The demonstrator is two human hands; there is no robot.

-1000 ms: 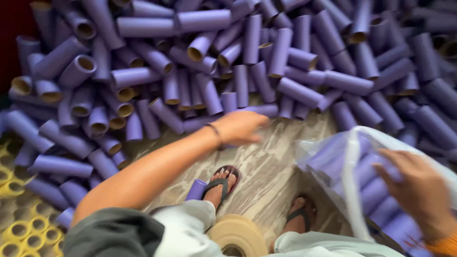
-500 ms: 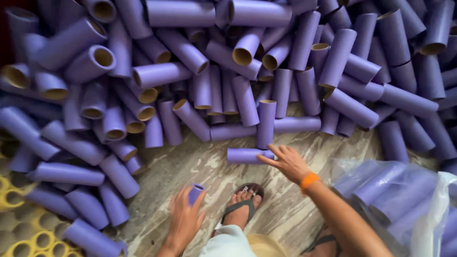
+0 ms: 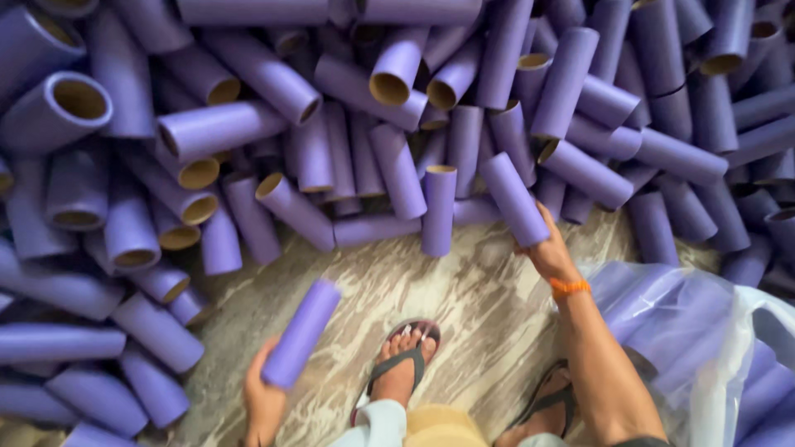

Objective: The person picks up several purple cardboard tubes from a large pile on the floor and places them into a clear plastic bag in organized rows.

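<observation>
While the right hand (image 3: 548,252) reaches out ahead, its fingers wrap around the lower end of a purple cardboard tube (image 3: 513,199), gripping it firmly; the tube slants up and to the left, its far end resting among the other tubes at the edge of the heap. An orange band (image 3: 568,286) circles the right wrist. The left hand (image 3: 263,399), low in the view and close to the body, has its fingers curled around the bottom end of a second purple tube (image 3: 301,331), which it holds clear of the floor, tilted up and to the right. How tightly the left fingers close is hard to tell, since only part of the hand shows behind the tube.

Between the two hands lies a patch of bare floor (image 3: 464,290) with a pale, marbled grain. One foot in a dark sandal (image 3: 400,364) stands on it, toes pointing toward the heap; a second sandalled foot (image 3: 542,406) is partly hidden beneath the right forearm.

A large pile of matching purple tubes (image 3: 331,124) fills the upper and left parts of the view, lying at every angle, many showing open brown cardboard ends. To the right, just beside the right arm, a clear plastic bag (image 3: 712,331) holds more purple tubes.
</observation>
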